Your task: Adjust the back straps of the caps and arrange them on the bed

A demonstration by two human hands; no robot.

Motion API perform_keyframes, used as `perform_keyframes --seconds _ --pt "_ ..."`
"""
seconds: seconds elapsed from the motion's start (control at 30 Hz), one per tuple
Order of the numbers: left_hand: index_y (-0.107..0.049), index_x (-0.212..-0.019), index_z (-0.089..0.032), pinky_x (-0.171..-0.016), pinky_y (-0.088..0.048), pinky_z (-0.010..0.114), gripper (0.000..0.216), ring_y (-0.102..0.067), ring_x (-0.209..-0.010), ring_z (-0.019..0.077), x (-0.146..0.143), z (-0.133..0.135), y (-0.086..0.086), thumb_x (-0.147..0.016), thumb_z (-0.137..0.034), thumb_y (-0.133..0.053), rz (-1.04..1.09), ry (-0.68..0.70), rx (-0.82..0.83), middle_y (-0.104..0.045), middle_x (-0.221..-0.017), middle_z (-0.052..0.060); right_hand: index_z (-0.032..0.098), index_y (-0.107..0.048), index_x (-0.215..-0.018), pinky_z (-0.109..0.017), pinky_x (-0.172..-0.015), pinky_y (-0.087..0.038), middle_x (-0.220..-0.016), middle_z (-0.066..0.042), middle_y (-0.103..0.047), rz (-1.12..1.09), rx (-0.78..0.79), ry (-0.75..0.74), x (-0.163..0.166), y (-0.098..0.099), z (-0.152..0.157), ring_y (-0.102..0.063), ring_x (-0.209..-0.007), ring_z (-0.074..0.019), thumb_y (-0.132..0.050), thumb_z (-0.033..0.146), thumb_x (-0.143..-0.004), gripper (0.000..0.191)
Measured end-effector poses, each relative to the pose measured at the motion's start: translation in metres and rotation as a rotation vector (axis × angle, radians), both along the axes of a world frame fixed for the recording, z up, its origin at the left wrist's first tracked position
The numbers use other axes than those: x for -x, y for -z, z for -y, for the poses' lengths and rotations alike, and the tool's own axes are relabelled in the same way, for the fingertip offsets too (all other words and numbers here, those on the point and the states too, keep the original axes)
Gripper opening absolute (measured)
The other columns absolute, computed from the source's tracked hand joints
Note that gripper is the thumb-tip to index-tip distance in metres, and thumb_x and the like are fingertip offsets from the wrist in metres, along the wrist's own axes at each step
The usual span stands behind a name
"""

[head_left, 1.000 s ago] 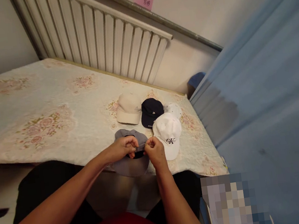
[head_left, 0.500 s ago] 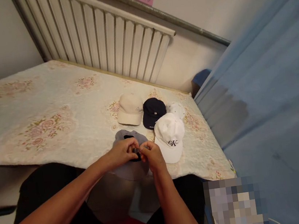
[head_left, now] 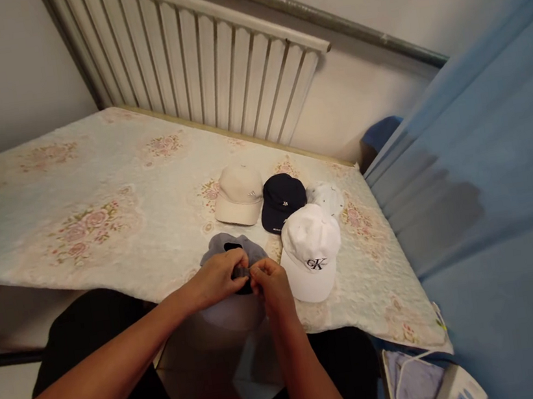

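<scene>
A grey cap [head_left: 234, 309] is at the front edge of the bed, its back opening and adjuster strap turned up toward me. My left hand [head_left: 221, 276] pinches the dark strap [head_left: 241, 272] from the left. On the other side, the fingers of my right hand [head_left: 270, 283] are closed on the strap's end, touching the left fingertips. Just right of my hands lies a white cap [head_left: 310, 246] with black letters. Behind it are a black cap [head_left: 283, 197] and a pale spotted cap [head_left: 328, 198]. A beige cap [head_left: 239, 193] sits farther left.
The bed has a floral quilted cover [head_left: 158, 194]. A white radiator [head_left: 210, 69] runs along the wall behind it, and a blue curtain [head_left: 488, 209] hangs at the right. A white device [head_left: 461, 386] with a cable stands low at the right front.
The view has shifted, so the caps and bed appear slightly farther right and the white device now shows. Both hands stay on the strap, with only small finger movement.
</scene>
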State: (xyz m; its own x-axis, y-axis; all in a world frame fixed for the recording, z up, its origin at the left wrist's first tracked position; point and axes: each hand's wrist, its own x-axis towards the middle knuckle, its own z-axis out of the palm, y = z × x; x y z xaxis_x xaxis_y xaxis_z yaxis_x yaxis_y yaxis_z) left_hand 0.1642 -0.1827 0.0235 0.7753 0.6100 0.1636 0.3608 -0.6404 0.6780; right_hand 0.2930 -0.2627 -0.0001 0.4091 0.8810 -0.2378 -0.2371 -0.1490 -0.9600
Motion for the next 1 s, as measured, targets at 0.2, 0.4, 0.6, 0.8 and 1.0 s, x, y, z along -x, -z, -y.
perform_keyframes --seconds 0.2,0.4,0.6,0.8,1.0 --pt "-0.048 -0.079 -0.02 -0.058 -0.032 0.025 0.013 -0.047 -0.063 0.0119 0.002 -0.006 0.002 -0.075 -0.024 -0.059 -0.047 -0.001 -0.015 -0.052 -0.072 -0.003 0.02 -0.052 -0.063 -0.019 -0.038 -0.023 -0.043 0.009 -0.05 -0.034 -0.003 -0.042 -0.002 0.007 -0.001 -0.037 -0.036 -0.0056 -0.058 0.027 -0.07 0.011" --pt "-0.052 -0.082 -0.02 -0.059 -0.034 0.026 0.01 -0.048 -0.065 0.0125 0.006 -0.007 0.006 -0.076 -0.024 -0.059 -0.026 -0.04 0.01 -0.053 -0.073 -0.003 0.02 -0.053 -0.066 -0.02 -0.038 -0.022 -0.043 0.008 -0.051 -0.033 0.028 -0.069 -0.002 0.0 -0.002 -0.038 -0.036 -0.0065 -0.058 0.03 -0.07 0.012" --pt "-0.053 -0.094 -0.021 -0.063 -0.039 0.027 0.019 -0.048 -0.065 0.0122 0.014 -0.002 0.02 -0.076 -0.022 -0.061 0.074 -0.102 0.013 -0.051 -0.082 -0.002 0.019 -0.055 -0.069 -0.02 -0.039 -0.026 -0.045 0.008 -0.054 0.005 -0.003 -0.039 0.001 -0.006 0.0 -0.041 -0.036 -0.0066 -0.058 0.03 -0.069 0.012" --pt "-0.045 -0.098 -0.021 -0.075 -0.045 0.034 0.026 -0.052 -0.08 0.0194 0.031 0.009 0.055 -0.079 -0.028 -0.062 0.138 -0.489 -0.193 -0.049 -0.088 0.002 0.018 -0.054 -0.07 -0.018 -0.037 -0.027 -0.045 0.008 -0.054 0.026 -0.027 0.012 0.001 -0.004 0.0 -0.041 -0.035 -0.0062 -0.058 0.032 -0.068 0.014" --pt "-0.045 -0.108 -0.017 -0.088 -0.044 0.044 0.036 -0.046 -0.105 0.0304 0.03 -0.005 0.07 -0.078 -0.028 -0.061 -0.005 -0.591 -0.345 -0.049 -0.106 0.011 0.017 -0.056 -0.073 -0.017 -0.035 -0.027 -0.046 0.007 -0.054 0.057 -0.034 0.04 -0.001 0.002 -0.004 -0.043 -0.035 -0.0059 -0.059 0.032 -0.068 0.016"
